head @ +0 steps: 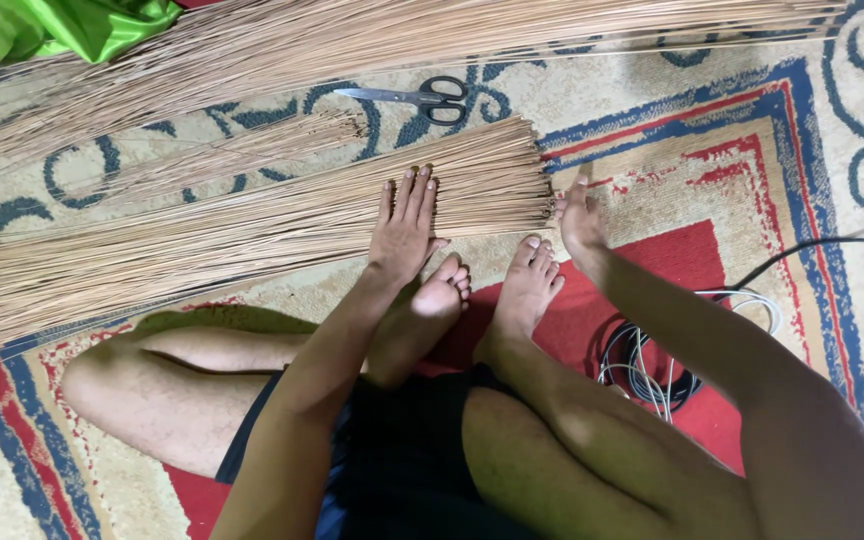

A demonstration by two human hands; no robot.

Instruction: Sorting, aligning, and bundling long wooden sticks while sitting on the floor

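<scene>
A wide bundle of thin tan sticks [252, 225] lies across the patterned carpet in front of my crossed legs. My left hand [404, 225] rests flat on top of it, fingers together and stretched out. At the bundle's cut right end, my right hand [577, 215] presses its palm and fingers against the stick tips. Neither hand grips anything. My bare feet lie just below the bundle, between the two hands.
Black-handled scissors [422, 98] lie on the carpet beyond the bundle. More long sticks [372, 40] stretch across the top. Green cloth [42, 30] sits at the top left. Coiled black and white cables [652, 360] lie by my right leg.
</scene>
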